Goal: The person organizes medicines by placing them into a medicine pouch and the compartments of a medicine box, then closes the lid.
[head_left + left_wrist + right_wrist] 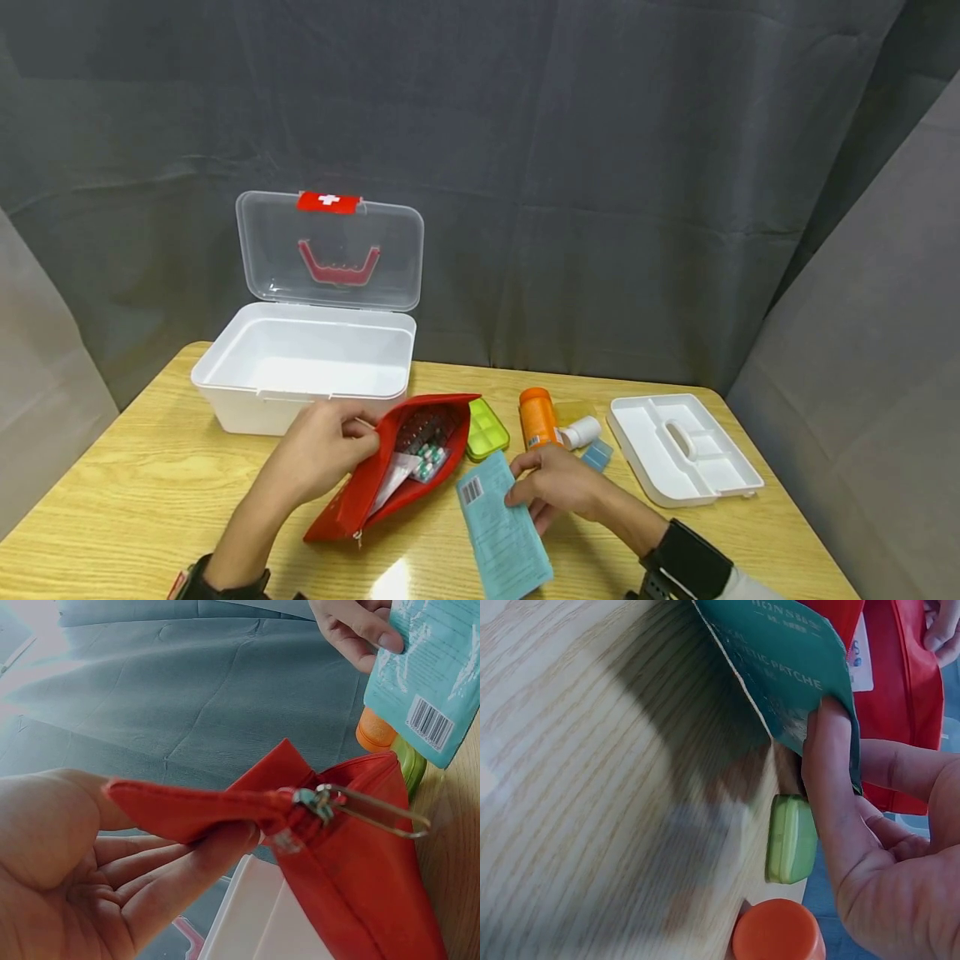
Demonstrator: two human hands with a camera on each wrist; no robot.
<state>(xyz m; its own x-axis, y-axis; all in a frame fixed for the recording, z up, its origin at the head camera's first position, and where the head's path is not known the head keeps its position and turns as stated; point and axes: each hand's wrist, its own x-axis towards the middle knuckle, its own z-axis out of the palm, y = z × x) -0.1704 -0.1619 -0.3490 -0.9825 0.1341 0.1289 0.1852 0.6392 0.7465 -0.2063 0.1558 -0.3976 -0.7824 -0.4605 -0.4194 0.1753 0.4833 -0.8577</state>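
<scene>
Your left hand (330, 442) pinches the edge of the red pouch (347, 508) between thumb and fingers, in front of the white box (247, 410). The pouch gapes open with its metal zip pull (375, 810) at the near end. Inside you have a dark blister pack (418, 427), green-and-white capsules (430, 458) in a pack, and a whitish slip (395, 479).

Your right hand (558, 483) has its thumb and fingers closed on one edge of a teal packet (502, 533), tilted just beside the pouch. One face carries a barcode (430, 722) and fine print too small to read; on the other, your right wrist view shows "PATCHE", the brand above only partly legible.

The box's clear lid (270, 242) stands raised, with a red latch (309, 201) bearing a white cross, and you can see down to the box's white floor. Beyond your hands lie a green pill case (487, 431), an orange bottle (537, 417) whose label can't be read, a white bottle (581, 432) and a blue case (597, 454). A divided white tray (645, 425) with a handle sits at the right of the table (150, 483).
</scene>
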